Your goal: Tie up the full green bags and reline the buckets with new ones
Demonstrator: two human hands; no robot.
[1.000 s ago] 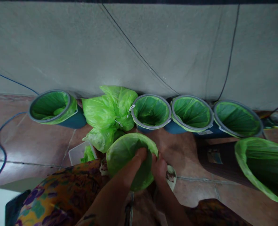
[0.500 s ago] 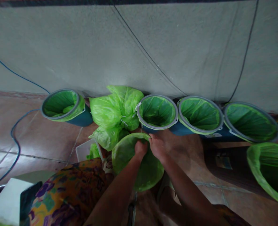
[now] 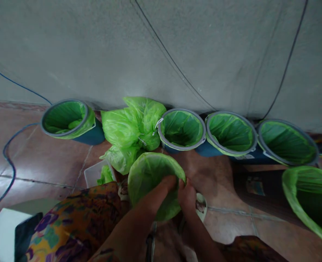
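Observation:
A bin lined with a green plastic bag stands between my legs, the bag folded over its round rim. My left hand reaches inside the opening, its fingers bent against the bag near the right side; their tips are partly hidden. At the right of the rim, my right hand is closed on the folded edge of the bag, with the thumb side toward the inside. Both hands are close together. The lower part of this bin is hidden by my arms and the bag.
Lined blue buckets stand along the wall, another bucket at left. Tied green bags lie between them. A white container holds green plastic. A dark lined bin is at right; a blue hose crosses the floor.
Both hands have moved along the rim from its far side to its right side. My right hand has come nearer to me. The view has shifted slightly.

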